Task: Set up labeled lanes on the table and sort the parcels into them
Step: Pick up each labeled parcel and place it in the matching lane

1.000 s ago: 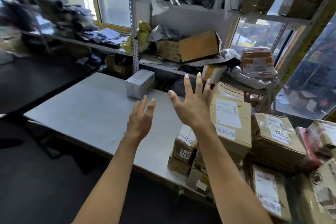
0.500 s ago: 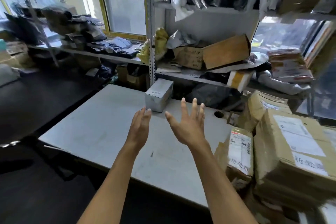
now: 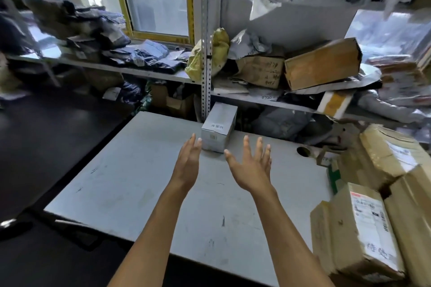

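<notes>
- While both bare arms reach forward over the pale grey rectangular worktop (image 3: 130,184), neither hand holds anything.
- The left hand (image 3: 187,164) is turned edge-on, fingers straight and close together, its fingertips level with the near left corner of a small white cardboard box (image 3: 218,127); whether they touch the box cannot be told.
- The right hand (image 3: 253,169) is spread wide and relaxed, palm angled inward, thumb pointing toward the box's near right corner, with a gap visible between them.
- That small white box stands alone at the far edge of the worktop, close against a perforated grey metal shelf upright (image 3: 206,53). It carries a short printed label on its top, so it may serve as a lane marker, though that is only a guess.
- The two hands frame the box from either side, which suggests a two-handed pickup or a nudge into position is about to begin.
- Brown cardboard parcels with white shipping labels (image 3: 359,228) are heaped at the right end of the worktop, well apart from the white box, likely awaiting sorting.
- No lanes appear marked on the worktop surface, so the task seems barely begun.
- Behind, grey metal shelves (image 3: 268,98) hold crumpled grey and yellow mailer bags and a tilted brown carton (image 3: 323,64).
</notes>
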